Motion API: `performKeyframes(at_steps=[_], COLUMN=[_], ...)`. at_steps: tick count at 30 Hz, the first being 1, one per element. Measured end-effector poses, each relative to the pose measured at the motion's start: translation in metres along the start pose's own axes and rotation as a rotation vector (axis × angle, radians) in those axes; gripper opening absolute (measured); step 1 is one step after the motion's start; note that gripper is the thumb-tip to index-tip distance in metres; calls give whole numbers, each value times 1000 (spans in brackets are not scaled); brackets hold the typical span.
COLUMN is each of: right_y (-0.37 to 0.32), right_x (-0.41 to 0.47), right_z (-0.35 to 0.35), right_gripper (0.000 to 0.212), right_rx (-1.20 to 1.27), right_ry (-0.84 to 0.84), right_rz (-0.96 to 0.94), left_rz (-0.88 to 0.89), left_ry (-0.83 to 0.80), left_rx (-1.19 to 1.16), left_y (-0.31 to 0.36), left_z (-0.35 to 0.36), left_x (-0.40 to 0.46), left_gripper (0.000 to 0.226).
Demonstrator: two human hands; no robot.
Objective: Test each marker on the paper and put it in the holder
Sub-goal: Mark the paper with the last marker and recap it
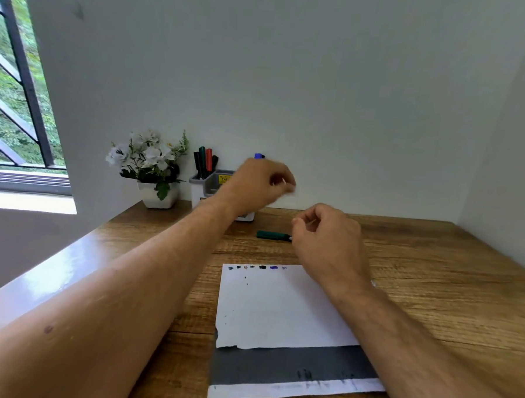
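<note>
the left hand (257, 180) is raised over the far part of the wood-grain surface (434, 268), its fingers curled round a blue marker (259, 156) whose rounded end pokes out above the knuckles; the hand is motion-blurred. it sits in front of the holder (208, 185), a boxy white and grey plastic organiser with a yellow sticker, standing at the far edge against the wall. slim black, green and red markers (204, 162) stand upright in the holder's left compartment.

the right hand (326, 232) hovers near the middle of the surface, fingers loosely curled and thumb meeting fingertip, with nothing visible between them. just left of it a dark green marker (273, 235), a smooth cylinder, lies flat on the wood, its right end hidden behind the hand.

nearer lies the paper (280, 306), a white sheet with a ragged near edge, resting on a second sheet with a dark grey band. a row of small ink scribbles in green, black, red and blue runs along its far edge.

left of the holder is a square white pot of white fabric-like flowers (149, 159). a barred window (15, 73) shows greenery at far left.
</note>
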State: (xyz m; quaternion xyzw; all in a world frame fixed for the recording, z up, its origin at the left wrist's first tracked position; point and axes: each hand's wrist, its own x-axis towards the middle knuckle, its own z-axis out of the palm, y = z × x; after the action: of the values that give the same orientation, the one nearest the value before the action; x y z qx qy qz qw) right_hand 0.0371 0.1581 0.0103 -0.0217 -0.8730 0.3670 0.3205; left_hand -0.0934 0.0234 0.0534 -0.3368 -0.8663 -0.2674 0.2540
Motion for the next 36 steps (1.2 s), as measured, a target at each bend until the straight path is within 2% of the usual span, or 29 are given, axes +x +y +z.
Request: performKeyframes(at_steps=[2,3,4,6,13,15,17,21,23,26,29,32,36], right_y=[0,1,1,1,1,2,3,5,3,-2,-2,-3,-3], right_x=[1,1,1,2,2,2,3,5,5,7,8,4,4], right_z=[-3,-3,-4,-4,-1,-1,-2,-3,-4,-8,-11,-14,-20], right_gripper=[9,9,10,11,12,11,10,15,27,48,45,51,54], right_rx=[5,12,18,17,14,12,18,66,148,334,558,647,749], right_ry=[12,11,11,16,4,11,20,86,89,60,1,-71,-84], right_rz=[28,42,54,67,66,64,66,121,209,372,413,437,443], left_rz=[-10,-26,-45,-70,-132,-114,-97,-129,-143,-107,-62,-41,-96], left_ry=[-301,-394,-461,-531,-532,-518,-499,-374,-334,-358,-388,-367,-400], left_rx=[7,59,114,215,244,262,250,108,-17,-99,-104,-61,32], left_y=[13,16,17,14,5,5,7,23,36,57,69,66,54], left_z=[10,17,23,32,36,36,32,8,-6,-20,-22,-19,-14], left_x=[-1,-2,-2,-1,0,-1,-2,0,-4,-25,-54,-80,-91], left_gripper=[8,5,5,25,18,5,11,8,11,15,15,6,12])
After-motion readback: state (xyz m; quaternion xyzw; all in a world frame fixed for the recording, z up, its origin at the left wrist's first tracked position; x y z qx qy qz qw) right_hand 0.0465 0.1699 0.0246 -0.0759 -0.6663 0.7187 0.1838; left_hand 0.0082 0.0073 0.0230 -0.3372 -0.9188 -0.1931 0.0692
